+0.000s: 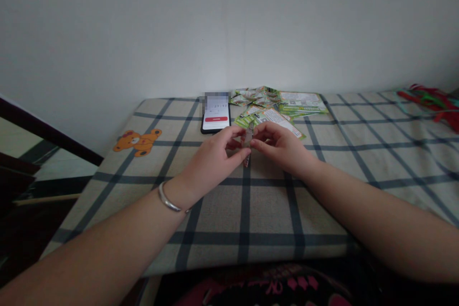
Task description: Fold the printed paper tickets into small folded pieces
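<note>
Between my two hands stands a narrow folded piece of printed paper [248, 135], seen nearly edge-on above the table. My left hand [224, 150] pinches it from the left, thumb towards me. From the right, my right hand [278, 146] grips it between thumb and fingers. Just beyond my hands lie several green-and-white printed leaflets [276, 117], fanned out flat. Behind them is a small heap of folded paper pieces [260, 96] with a similar print. A phone [215, 117] with a lit screen lies left of the leaflets.
A checked tablecloth [222, 215] covers the table, which meets a white wall [229, 24] at the back. An orange bear picture [138, 142] is on the left side. Red and green stringy material [435, 103] lies at the far right. A dark slanted bar [50, 126] stands left of the table.
</note>
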Tool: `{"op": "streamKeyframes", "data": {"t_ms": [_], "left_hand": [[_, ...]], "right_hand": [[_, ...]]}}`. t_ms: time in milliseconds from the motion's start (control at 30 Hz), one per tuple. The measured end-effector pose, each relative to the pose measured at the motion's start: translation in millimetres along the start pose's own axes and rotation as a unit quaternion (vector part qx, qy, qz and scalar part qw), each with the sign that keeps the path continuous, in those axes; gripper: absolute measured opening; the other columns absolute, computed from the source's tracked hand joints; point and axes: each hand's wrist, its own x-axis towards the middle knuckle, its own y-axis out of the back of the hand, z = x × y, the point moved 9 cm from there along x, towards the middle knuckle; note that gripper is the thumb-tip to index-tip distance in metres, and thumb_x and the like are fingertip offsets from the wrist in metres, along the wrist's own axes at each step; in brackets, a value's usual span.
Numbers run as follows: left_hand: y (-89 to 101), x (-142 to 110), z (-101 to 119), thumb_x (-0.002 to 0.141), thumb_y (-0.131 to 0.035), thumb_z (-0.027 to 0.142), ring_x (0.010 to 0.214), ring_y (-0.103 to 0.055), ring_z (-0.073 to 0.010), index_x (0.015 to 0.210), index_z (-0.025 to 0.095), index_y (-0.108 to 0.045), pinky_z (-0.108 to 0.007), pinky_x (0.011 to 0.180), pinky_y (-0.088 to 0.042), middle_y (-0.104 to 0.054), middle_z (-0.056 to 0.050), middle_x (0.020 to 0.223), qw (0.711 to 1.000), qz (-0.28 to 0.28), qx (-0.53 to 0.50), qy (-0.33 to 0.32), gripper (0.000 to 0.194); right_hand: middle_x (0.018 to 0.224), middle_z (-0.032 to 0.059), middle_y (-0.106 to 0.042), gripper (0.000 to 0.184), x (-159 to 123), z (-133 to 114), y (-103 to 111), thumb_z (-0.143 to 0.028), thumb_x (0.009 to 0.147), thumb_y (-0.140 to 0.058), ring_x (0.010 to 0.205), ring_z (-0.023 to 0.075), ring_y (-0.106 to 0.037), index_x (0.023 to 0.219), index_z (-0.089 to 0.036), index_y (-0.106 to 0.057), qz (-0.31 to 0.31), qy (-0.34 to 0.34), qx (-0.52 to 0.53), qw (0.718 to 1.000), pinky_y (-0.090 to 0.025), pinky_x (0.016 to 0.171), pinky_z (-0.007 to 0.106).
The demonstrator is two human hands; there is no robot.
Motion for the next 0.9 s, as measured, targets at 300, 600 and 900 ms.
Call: {"op": "streamKeyframes", "data": {"t_ms": [300, 600, 900], "left_hand": [[-0.9, 2.1, 3.7, 0.084, -0.065, 0.021, 0.099, -0.069, -0.0174, 0.121, 0.02, -0.054, -0.033, 0.088, -0.059, -0.067, -0.008, 0.116, 0.999, 0.005, -0.035, 0.004, 0.038], [-7.7, 2.1, -12.8, 0.084, -0.065, 0.022, 0.1, -0.069, -0.0178, 0.122, 0.022, -0.053, -0.035, 0.089, -0.059, -0.065, -0.008, 0.122, 0.994, -0.02, -0.103, 0.018, 0.04], [-9.0, 4.0, -15.7, 0.084, -0.064, 0.021, 0.109, -0.067, -0.0194, 0.122, 0.021, -0.053, -0.039, 0.098, -0.054, -0.065, -0.008, 0.125, 0.995, -0.031, -0.096, 0.025, 0.04]], "right_hand": [[0.085, 0.0006, -0.068, 0.012, -4.0, -11.3, 2.1, -0.027, 0.083, -0.065, 0.074, 0.0122, -0.062, 0.091, -0.02, -0.061, 0.016, 0.013, -0.088, 0.996, -0.049, 0.065, 0.026], [0.085, 0.0023, -0.072, 0.019, -5.4, -14.4, 5.5, -0.025, 0.081, -0.066, 0.073, 0.0135, -0.066, 0.098, -0.02, -0.062, 0.025, 0.025, -0.143, 0.989, -0.053, 0.066, 0.027], [0.09, 0.0035, -0.076, 0.027, -4.2, -10.0, 9.7, -0.023, 0.082, -0.066, 0.076, 0.0156, -0.071, 0.108, -0.02, -0.069, 0.019, 0.03, -0.184, 0.982, -0.055, 0.07, 0.029]]}}
